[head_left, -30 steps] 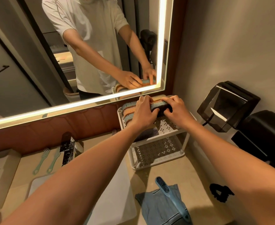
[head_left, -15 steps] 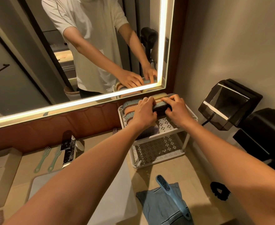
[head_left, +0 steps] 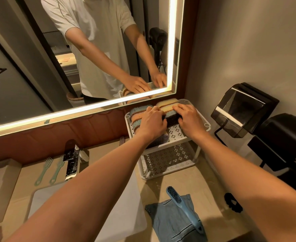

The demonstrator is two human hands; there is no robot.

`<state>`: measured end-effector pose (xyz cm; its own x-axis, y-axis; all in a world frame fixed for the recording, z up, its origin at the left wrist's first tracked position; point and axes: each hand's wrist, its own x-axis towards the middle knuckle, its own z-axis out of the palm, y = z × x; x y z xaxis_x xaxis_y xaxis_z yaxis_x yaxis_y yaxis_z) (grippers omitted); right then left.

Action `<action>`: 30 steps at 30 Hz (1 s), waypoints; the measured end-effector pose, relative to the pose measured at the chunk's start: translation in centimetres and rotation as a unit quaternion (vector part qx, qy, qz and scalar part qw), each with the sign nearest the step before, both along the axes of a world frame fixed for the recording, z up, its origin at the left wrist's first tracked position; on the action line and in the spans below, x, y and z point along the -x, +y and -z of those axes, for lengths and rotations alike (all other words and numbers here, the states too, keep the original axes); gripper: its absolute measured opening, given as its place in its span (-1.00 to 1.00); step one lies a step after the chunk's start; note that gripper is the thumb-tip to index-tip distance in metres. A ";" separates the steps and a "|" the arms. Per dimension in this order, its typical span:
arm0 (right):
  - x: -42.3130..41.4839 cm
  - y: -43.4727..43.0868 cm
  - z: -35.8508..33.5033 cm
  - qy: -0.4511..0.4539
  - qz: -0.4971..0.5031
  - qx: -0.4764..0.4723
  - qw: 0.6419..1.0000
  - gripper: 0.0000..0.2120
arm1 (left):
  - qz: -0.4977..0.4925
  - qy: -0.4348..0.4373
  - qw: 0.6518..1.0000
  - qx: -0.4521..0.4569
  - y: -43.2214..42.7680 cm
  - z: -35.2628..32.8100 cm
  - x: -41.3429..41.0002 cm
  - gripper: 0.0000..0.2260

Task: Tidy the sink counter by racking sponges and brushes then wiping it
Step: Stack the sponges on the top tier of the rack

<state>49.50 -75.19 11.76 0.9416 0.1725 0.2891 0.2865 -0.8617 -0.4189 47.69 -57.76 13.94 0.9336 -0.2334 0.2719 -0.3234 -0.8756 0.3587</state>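
Both hands are up at the top shelf of the white rack [head_left: 207, 125]. The left hand [head_left: 151, 124] and right hand [head_left: 189, 119] each curl over an end of the dark-faced sponge [head_left: 172, 119], squeezing it in beside the row of sponges [head_left: 136, 114] standing on edge. It looks soft, light and squashy, so best held gently by its short ends. The blue brush [head_left: 184, 209] lies on the cloth [head_left: 166, 222], not yet racked.

Bathroom, lit mirror [head_left: 91, 58], sink [head_left: 84, 212], faucet [head_left: 71, 161]
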 end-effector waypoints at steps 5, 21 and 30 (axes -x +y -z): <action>0.3 0.3 0.0 0.054 0.016 0.066 0.996 -0.42 | 0.001 0.008 0.999 -0.035 -0.3 0.0 0.1 -0.69; 4.3 3.1 -3.0 0.027 -0.015 0.068 0.997 -0.41 | -0.005 0.044 0.999 -0.007 2.2 -1.5 2.3 -0.57; 6.2 10.1 -3.5 0.002 -0.088 0.054 0.995 -0.47 | -0.045 0.024 0.999 -0.009 8.4 -1.6 5.5 -0.58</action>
<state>43.31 -65.11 15.21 0.8953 0.3647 0.2558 0.4352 -0.8387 -0.3274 42.16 -49.40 15.57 0.9627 -0.1533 0.2229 -0.2266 -0.9070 0.3550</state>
